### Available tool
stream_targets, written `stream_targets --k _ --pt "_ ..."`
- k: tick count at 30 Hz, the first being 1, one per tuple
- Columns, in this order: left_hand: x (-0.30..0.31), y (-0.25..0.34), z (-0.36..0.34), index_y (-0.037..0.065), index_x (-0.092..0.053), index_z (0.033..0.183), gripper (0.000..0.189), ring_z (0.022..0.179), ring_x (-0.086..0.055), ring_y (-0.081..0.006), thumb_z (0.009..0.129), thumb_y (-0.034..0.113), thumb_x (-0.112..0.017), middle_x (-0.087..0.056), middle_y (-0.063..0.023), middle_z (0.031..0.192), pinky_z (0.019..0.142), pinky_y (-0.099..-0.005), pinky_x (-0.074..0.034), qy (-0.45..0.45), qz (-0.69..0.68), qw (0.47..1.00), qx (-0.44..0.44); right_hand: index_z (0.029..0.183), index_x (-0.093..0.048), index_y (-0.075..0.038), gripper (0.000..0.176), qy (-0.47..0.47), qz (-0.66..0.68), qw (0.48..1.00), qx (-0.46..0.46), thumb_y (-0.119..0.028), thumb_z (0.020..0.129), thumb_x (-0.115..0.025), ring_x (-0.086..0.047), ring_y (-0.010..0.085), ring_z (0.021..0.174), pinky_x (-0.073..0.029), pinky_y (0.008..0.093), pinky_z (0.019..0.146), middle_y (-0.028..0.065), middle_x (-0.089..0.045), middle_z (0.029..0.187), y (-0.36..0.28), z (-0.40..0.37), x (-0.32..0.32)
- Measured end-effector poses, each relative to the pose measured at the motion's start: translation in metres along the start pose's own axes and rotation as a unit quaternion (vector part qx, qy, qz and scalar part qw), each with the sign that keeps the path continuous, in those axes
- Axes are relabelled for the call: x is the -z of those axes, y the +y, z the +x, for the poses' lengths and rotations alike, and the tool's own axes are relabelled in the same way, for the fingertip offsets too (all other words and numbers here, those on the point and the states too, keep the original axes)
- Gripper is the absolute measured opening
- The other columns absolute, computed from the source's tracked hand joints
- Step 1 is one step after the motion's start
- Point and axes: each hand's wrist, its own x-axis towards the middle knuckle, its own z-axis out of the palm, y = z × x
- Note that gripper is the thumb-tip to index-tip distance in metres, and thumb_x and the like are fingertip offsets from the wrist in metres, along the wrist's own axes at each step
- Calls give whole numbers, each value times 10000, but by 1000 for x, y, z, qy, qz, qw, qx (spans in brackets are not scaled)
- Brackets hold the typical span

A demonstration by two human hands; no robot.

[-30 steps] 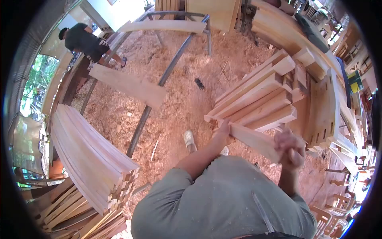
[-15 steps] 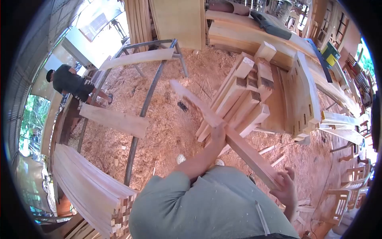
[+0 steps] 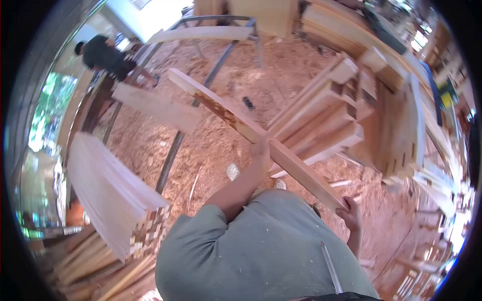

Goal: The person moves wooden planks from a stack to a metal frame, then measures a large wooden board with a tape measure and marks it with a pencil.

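Note:
A long squared wooden beam [image 3: 300,169] slants across in front of my body, raised above the floor. Rough dark brown patches mark one face of its far half. My left hand [image 3: 260,149] grips the beam near its middle, with its fingers partly hidden by the wood. At the near right end, my right hand [image 3: 350,213] closes around the beam, thumb on the upper side. Beyond the beam lies a stack of thick squared timbers [image 3: 321,108].
Wood shavings cover the floor [image 3: 226,165]. A metal frame [image 3: 173,155] bears planks at left, near another person [image 3: 104,55]. A stack of long wooden strips [image 3: 103,185] stands at lower left. Slotted wooden pieces [image 3: 404,135] stand at right.
The beam's far end has swung left, reaching over toward the metal frame, and its brown-patched face now shows. Both hands keep hold of it. My view has turned and tilted down.

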Motion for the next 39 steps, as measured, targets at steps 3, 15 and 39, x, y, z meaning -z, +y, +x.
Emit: stream_targets --k 3,15,39 --pt "60 8 24 -18 -527 1051 393 851 -592 -268 727 135 -688 -568 -127 922 718 -420 -528 235 0 964 -125 1135 -588 43 578 -125 39 991 -4 -128 600 -725 -591 179 881 -478 300 820 88 -632 949 -19 44 -13" --pt "236 65 -30 22 -559 1054 423 813 -578 -223 767 288 -720 -578 -97 962 670 -383 -484 331 7 921 -205 1063 -663 25 399 -441 -8 892 -102 -299 833 -696 -587 125 811 -469 274 713 59 -652 877 -44 159 -227" --pt "350 159 -3 -138 -617 956 573 775 -659 -214 676 335 -780 -670 -151 860 659 -352 -537 502 258 802 -197 1183 -566 -93 421 -219 -61 933 -280 -386 882 -586 -564 189 709 -463 360 624 79 -622 942 2 240 -202"
